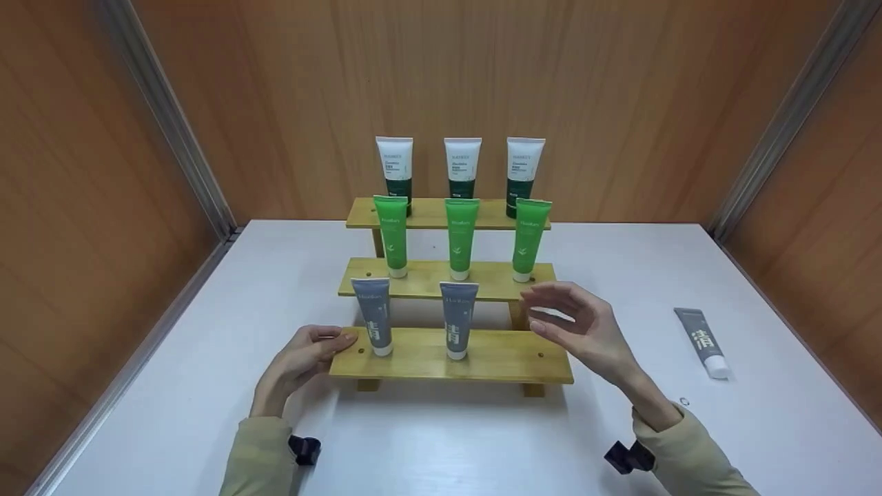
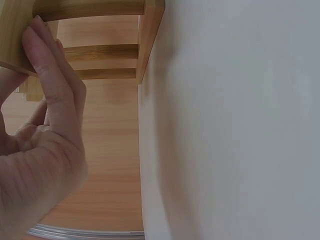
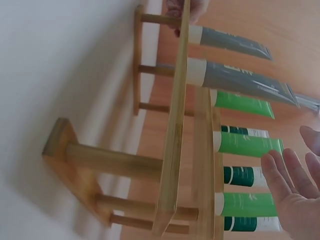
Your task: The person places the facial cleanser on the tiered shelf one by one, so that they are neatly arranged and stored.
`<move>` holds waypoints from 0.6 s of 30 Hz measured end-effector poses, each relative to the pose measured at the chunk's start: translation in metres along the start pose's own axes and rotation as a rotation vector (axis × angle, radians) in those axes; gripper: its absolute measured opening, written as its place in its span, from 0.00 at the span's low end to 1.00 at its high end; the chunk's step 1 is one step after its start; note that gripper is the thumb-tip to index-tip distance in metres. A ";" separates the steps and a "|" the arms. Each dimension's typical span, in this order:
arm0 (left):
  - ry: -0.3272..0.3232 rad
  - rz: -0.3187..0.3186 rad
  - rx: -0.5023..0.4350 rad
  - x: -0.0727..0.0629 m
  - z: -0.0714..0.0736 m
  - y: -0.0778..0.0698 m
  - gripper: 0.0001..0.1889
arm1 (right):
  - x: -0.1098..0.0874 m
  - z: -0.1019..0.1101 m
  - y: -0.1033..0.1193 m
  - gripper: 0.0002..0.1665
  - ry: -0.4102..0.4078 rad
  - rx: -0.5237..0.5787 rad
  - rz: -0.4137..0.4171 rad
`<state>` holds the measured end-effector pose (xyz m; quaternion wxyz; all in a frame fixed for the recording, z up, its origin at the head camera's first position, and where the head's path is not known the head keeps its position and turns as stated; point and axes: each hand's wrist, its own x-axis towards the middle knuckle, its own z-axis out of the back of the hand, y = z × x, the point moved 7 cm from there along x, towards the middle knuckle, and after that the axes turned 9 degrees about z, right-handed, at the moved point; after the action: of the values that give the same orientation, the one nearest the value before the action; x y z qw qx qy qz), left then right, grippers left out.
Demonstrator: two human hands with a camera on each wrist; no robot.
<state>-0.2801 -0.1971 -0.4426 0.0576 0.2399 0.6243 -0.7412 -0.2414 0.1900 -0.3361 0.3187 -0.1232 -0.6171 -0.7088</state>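
A three-tier wooden display stand [image 1: 510, 355] stands on the white table. My left hand [image 1: 306, 358] grips the left end of its lowest shelf, thumb on top and fingers beneath, as the left wrist view shows. On that shelf stand two grey-blue tubes, a left one [image 1: 373, 313] and a middle one [image 1: 458, 318], caps down. My right hand [image 1: 582, 331] hovers above the shelf's right end, fingers gently bent and holding nothing. In the right wrist view its fingers [image 3: 295, 175] overlap the green tubes. A third grey tube [image 1: 701, 342] lies on the table at the right.
Three green tubes [image 1: 460, 238] stand on the middle shelf. Three white-and-dark-green tubes [image 1: 462, 165] stand on the top shelf. A small ring-like item [image 1: 684, 401] lies near my right sleeve. Wooden panels [image 1: 482, 83] enclose the table [image 1: 441, 441] at the back and sides.
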 end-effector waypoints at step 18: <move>-0.005 0.010 0.007 0.000 0.001 0.000 0.31 | -0.013 0.046 -0.006 0.27 -0.018 -0.087 0.000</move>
<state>-0.2805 -0.1976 -0.4426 0.0620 0.2413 0.6205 -0.7436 -0.2449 0.2374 -0.3382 0.3077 -0.1434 -0.5885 -0.7338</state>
